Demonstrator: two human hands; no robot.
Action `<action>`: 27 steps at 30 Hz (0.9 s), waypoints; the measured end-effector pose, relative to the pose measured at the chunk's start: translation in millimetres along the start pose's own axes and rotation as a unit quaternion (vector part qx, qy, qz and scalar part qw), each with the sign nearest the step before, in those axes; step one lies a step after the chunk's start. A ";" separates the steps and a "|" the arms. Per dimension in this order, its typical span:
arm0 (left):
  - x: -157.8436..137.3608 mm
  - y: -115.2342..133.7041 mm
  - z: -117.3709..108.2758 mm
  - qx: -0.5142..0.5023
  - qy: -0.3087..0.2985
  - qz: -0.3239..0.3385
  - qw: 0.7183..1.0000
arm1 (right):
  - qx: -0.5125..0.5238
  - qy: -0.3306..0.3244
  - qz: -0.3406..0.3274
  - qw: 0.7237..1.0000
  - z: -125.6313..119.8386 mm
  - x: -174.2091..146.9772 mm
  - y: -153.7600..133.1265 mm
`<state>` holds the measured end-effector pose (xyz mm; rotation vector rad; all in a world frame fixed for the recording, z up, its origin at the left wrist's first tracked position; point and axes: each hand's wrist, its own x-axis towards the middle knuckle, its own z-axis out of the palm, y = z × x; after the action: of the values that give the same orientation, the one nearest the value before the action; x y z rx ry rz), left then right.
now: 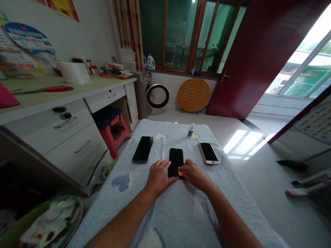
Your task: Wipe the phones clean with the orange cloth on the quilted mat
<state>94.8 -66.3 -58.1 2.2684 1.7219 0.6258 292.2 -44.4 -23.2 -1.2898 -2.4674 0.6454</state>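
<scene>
A black smartphone (176,160) lies screen up on the cloth-covered table in front of me. My left hand (159,175) grips its left side, fingers along the edge and thumb at the bottom corner. Pinched in my right hand (194,173) is a small yellow-orange cloth or pad (180,171), pressed to the lower right of the screen; its exact kind is unclear. Another dark phone (143,149) rests to the left, and a phone with a white front (209,153) to the right. A small spray bottle (190,130) stands upright beyond them.
A pale blue patterned cloth (165,134) covers the table. To the left are a white desk (64,124), a red stool (115,132) and a green waste basket (79,206). A washing machine (142,94) with its door open and a round wooden tabletop (193,94) are at the far wall.
</scene>
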 end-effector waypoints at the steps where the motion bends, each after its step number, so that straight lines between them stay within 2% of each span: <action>1: 0.0 0.1 -0.3 0.001 -0.001 0.000 1.000 | 0.001 -0.017 -0.007 1.000 -3.6 -2.4 -2.7; 5: 0.3 1.5 -1.9 0.004 -0.005 -0.002 1.000 | 0.000 -0.068 -0.029 0.997 -13.5 -6.2 -10.3; 8: 0.8 2.1 -2.6 0.004 -0.009 -0.001 1.000 | -0.016 -0.073 -0.006 0.997 -13.6 -0.8 -9.0; 11: 0.9 1.9 -2.5 0.003 -0.013 0.003 1.000 | -0.033 -0.049 0.033 0.998 -9.5 11.0 -0.8; 18: -0.9 1.9 -3.8 -0.009 -0.010 0.011 1.000 | -0.078 0.059 0.058 0.994 -2.7 50.0 24.0; 27: -0.3 4.7 -7.1 -0.013 -0.016 0.011 1.000 | -0.143 0.096 0.126 0.977 1.6 93.8 40.4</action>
<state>95.5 -68.4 -50.0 2.2707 1.6668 0.6101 267.2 52.9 -41.2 -1.7041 -2.3174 0.2068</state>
